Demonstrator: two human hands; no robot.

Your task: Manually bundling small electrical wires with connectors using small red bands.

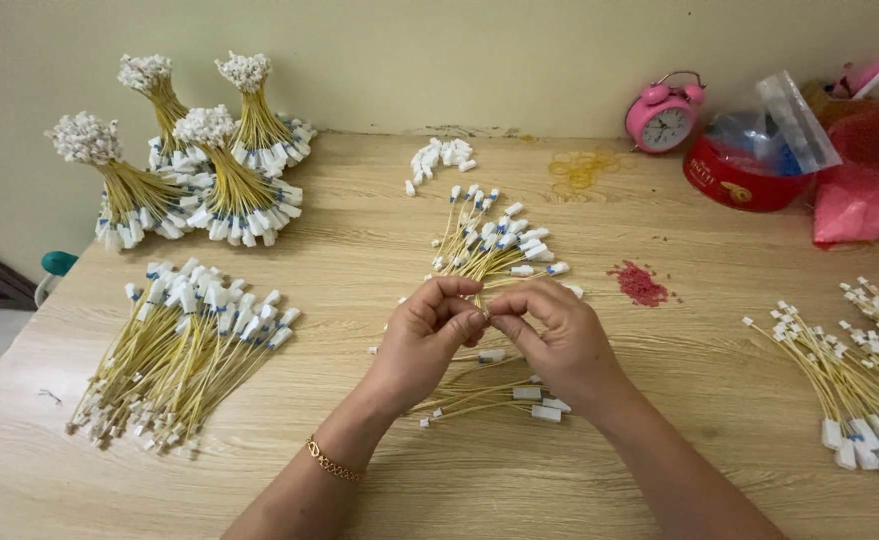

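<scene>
The wooden counter (659, 400) carries tied wire bundles (209, 170) at far left, a loose pile (184, 350) nearer, and more wires (494, 245) at centre. Above those, the left hand (424, 335) and right hand (559, 335) meet, fingertips together pinching one thin yellow wire (482, 300).

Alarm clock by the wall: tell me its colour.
Pink, with a white dial: the alarm clock, clearest in the head view.
</scene>
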